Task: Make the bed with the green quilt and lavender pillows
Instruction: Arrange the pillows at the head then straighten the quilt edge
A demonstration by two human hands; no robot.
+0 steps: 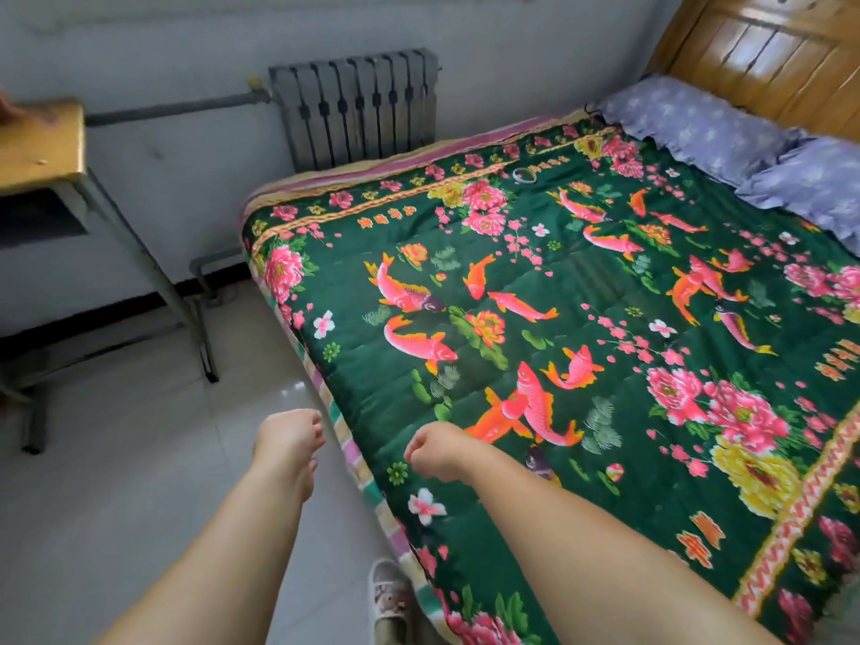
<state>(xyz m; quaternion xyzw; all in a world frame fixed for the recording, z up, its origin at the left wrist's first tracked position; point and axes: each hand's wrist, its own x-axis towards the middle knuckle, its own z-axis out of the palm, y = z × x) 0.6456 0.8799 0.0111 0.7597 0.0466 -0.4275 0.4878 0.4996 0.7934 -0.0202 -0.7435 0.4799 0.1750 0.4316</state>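
a: where's the quilt rn?

b: the green quilt (535,318), w/ pink fish and flowers, lies spread flat over the bed (298,181), reaching the foot edge and the near side edge. a striped sheet (353,451) peeks out along those edges. looks smooth, no big folds.

a: pillows?

b: two lavender pillows (726,132) sit side by side at the head edge, against the wooden headboard (763,48), overlapping the quilt's top edge.

a: and your hands?

b: your left hand (291,437) hangs just off the near side edge over the floor, fingers loosely curled, holding nothing. your right hand (440,451) is over the quilt near that edge, fingers curled under; can't tell if it pinches fabric.

a: what's left?

b: prob nearly done. maybe a last tug at the near edge. a small ring-like object (525,175) lies on the quilt by the far side edge; can't tell what.
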